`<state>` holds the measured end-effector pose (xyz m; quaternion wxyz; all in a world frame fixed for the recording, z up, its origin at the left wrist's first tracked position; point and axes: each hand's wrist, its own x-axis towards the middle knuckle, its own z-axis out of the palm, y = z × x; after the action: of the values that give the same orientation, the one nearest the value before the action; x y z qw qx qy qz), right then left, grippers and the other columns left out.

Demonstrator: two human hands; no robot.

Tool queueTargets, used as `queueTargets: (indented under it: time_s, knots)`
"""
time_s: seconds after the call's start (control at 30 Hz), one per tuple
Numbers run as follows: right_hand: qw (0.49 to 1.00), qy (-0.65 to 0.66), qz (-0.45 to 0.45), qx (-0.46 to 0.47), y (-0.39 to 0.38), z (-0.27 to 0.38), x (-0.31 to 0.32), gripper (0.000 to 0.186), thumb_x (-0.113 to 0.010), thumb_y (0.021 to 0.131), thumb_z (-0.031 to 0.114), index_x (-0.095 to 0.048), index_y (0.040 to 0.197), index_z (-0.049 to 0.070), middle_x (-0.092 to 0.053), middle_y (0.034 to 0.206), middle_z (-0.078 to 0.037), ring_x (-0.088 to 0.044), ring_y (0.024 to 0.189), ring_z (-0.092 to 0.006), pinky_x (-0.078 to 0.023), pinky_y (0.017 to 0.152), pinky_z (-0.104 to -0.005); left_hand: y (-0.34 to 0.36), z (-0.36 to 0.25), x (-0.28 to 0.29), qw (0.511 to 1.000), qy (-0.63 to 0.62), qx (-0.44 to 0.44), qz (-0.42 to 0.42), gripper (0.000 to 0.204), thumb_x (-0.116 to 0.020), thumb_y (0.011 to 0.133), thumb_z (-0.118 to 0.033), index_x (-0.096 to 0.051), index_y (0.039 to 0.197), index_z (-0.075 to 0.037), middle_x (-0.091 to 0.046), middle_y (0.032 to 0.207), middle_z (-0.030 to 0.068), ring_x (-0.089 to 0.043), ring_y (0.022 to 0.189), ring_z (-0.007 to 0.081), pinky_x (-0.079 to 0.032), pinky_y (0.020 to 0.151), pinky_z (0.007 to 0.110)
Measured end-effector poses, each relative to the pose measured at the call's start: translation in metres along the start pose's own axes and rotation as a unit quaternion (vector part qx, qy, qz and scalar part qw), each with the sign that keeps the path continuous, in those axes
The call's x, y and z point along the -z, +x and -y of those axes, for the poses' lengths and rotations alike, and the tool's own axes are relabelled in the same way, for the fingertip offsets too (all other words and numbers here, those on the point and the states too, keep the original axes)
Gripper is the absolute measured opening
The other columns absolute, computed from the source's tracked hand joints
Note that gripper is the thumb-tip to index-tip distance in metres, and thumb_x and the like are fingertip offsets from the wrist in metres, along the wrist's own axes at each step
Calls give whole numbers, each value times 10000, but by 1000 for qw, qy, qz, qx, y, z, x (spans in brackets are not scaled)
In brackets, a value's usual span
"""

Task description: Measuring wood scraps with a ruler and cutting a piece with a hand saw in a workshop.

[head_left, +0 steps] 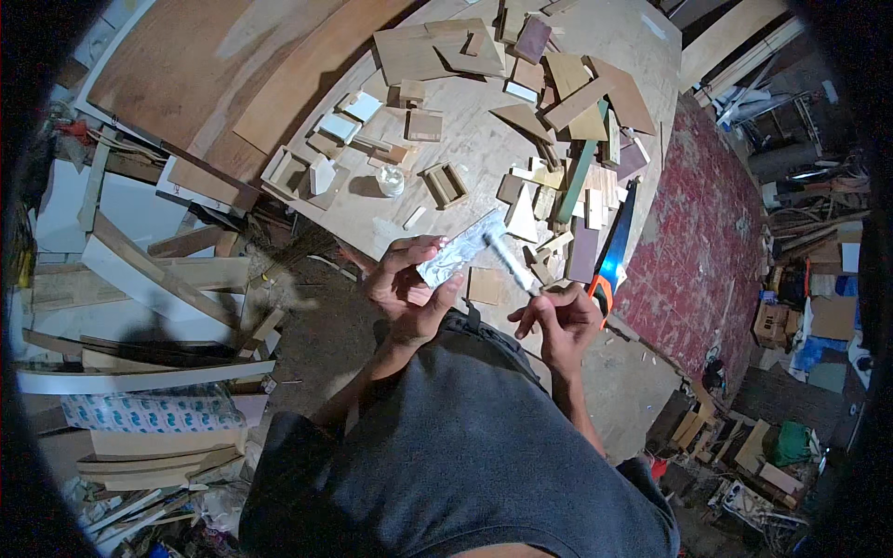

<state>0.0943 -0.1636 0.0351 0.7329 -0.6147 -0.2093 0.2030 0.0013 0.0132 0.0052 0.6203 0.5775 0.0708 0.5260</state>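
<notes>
a handsaw [614, 256] with an orange handle lies beside wood offcuts [577, 104] on the workbench [358, 216]. to its right spreads a scuffed red floor [688, 251]; beyond sit a cardboard box [770, 323] and a green bundle [793, 445].

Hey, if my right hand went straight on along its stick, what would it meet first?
Your right hand, led by the stick, would likely meet the whitish strip in your left hand first; depth between them is hard to tell.

Handheld piece [460, 249] is streaked silvery white; saw blade [616, 246] is coloured blue, saw handle [605, 292] orange; floor [688, 260] is mottled red; shirt [465, 428] is coloured dark grey.
</notes>
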Motion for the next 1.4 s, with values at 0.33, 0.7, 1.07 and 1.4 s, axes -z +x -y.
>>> queueTargets:
  time_s: [0.33,0.7,1.07,1.4]
  knots:
    - [1000,5,11,3,-2,-3,1,119,-640,911,-60,-538,852,-49,-663,746,-184,-688,626,-227,-593,527,-351,0,-2,-4,1000,-10,7,0,405,-741,780,32,-608,1161,2,-624,1131,163,-638,1077,257,-554,901,364]
    - [998,-18,30,54,-1,4,-1,125,-593,935,-54,-491,870,-25,-605,708,-137,-661,554,-214,-629,604,-404,0,-2,-6,999,31,10,5,398,-745,781,23,-612,1156,5,-620,1124,157,-630,1082,244,-552,899,353]
    - [998,-36,11,51,3,12,0,148,-605,938,-34,-487,854,-5,-582,654,-118,-648,531,-208,-617,579,-412,2,-8,-4,998,38,39,30,421,-724,814,45,-567,1202,10,-588,1183,177,-613,1100,242,-531,926,345]
    - [999,22,-5,50,10,19,11,157,-643,912,-46,-503,843,-27,-624,694,-143,-680,591,-236,-613,588,-387,4,4,-1,964,-150,219,14,423,-669,868,-8,-571,1269,84,-680,1139,175,-663,1046,200,-555,916,330]
